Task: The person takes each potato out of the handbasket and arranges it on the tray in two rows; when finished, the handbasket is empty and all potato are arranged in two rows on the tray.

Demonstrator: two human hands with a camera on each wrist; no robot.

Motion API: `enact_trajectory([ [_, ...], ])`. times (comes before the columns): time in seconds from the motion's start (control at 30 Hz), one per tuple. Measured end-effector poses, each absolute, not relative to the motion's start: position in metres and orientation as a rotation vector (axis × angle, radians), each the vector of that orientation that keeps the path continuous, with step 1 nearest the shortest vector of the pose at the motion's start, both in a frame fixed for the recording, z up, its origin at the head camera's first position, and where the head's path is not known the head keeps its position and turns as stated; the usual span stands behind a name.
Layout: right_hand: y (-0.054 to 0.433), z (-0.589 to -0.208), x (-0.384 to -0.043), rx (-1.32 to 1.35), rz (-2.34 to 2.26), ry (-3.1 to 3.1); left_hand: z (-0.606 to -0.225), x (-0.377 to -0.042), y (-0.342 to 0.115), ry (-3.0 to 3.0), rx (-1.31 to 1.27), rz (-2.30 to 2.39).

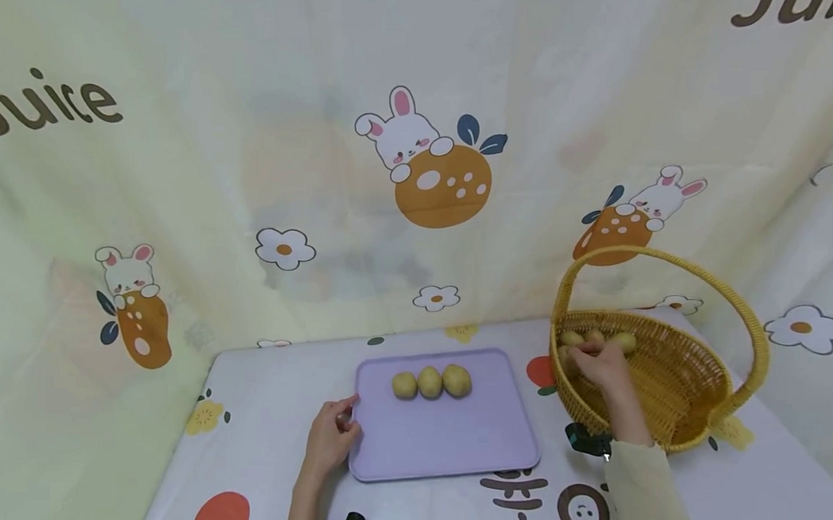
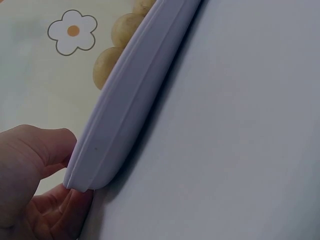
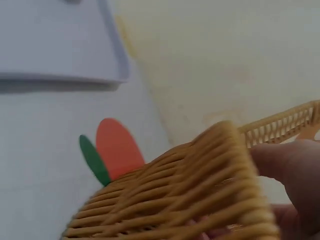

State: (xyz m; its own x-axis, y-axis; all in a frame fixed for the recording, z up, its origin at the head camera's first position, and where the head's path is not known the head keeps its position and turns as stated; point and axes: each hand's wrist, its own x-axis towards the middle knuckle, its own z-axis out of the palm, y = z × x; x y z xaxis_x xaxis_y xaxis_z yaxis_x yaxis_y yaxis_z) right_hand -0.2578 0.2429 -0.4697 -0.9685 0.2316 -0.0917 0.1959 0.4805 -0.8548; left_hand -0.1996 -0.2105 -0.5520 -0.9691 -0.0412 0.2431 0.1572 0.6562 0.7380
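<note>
My left hand (image 1: pixel 332 437) pinches the left rim of a lilac rectangular tray (image 1: pixel 443 443); in the left wrist view, fingers show above and under its edge. Three round potatoes (image 1: pixel 430 383) stand in a row toward the tray's far side. Inside a yellow wicker basket (image 1: pixel 669 389), at its left end, my right hand (image 1: pixel 605 367) curls its fingers around a potato (image 1: pixel 568 359). Several more potatoes (image 1: pixel 623 341) lie along the basket's far wall. In the right wrist view the woven wall (image 3: pixel 200 185) hides most of the right fingers.
A tall arched handle (image 1: pixel 735 302) rises over the basket. The table cloth (image 1: pixel 269 387) is white with printed fruit and flowers. Behind it hangs a pale curtain (image 1: pixel 321 294) with rabbit prints. Dark wrist cameras (image 1: pixel 588 441) sit on both wrists.
</note>
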Motion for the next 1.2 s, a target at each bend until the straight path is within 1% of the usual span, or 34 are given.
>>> enact_trajectory([
  [0.27,0.246,-0.488,-0.259,-0.401,1.295,-2.739,-0.554,-0.199,-0.210,-2.632,-0.103,-1.203],
  [0.53,0.246,-0.493,-0.255,-0.376,1.312,-2.646,-0.556,-0.203,-0.210,-2.639,-0.120,-1.188],
  [0.7,0.245,-0.494,-0.253,-0.401,1.414,-2.600,-0.557,-0.201,-0.211,-2.636,-0.122,-1.197],
  [0.97,0.243,-0.492,-0.256,-0.413,1.449,-2.575,-0.556,-0.200,-0.211,-2.637,-0.098,-1.192],
  [1.2,0.242,-0.489,-0.257,-0.495,1.523,-2.588,-0.556,-0.200,-0.212,-2.632,-0.087,-1.189],
])
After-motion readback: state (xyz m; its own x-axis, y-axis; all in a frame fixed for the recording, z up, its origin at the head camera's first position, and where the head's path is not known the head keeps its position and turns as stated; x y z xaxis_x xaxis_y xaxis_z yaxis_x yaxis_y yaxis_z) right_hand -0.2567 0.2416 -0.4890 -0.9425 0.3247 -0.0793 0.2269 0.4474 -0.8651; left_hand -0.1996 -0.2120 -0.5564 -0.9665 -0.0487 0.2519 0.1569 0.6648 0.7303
